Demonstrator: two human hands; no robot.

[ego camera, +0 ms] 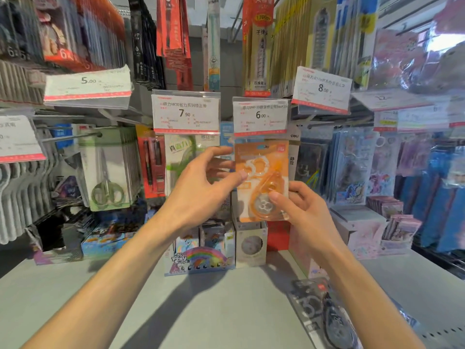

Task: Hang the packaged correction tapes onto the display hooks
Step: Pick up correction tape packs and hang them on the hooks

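Note:
An orange packaged correction tape [261, 170] is held upright just under the 6.00 price tag [260, 115], in front of other packs hanging there. My left hand [203, 187] pinches its left edge with thumb and fingers. My right hand [302, 210] grips its lower right corner, thumb on the tape's round case. The hook behind the price tag is hidden. A green correction tape pack [181, 149] hangs under the 7.90 tag [186, 112]. More dark packaged correction tapes [324, 313] lie on the shelf at the lower right.
Scissors packs [108, 170] hang on a hook to the left, and blue and pink card packs [357, 167] to the right. Boxes of cards [201, 250] stand on the grey shelf [125, 298] under the hooks. Pen packs hang above.

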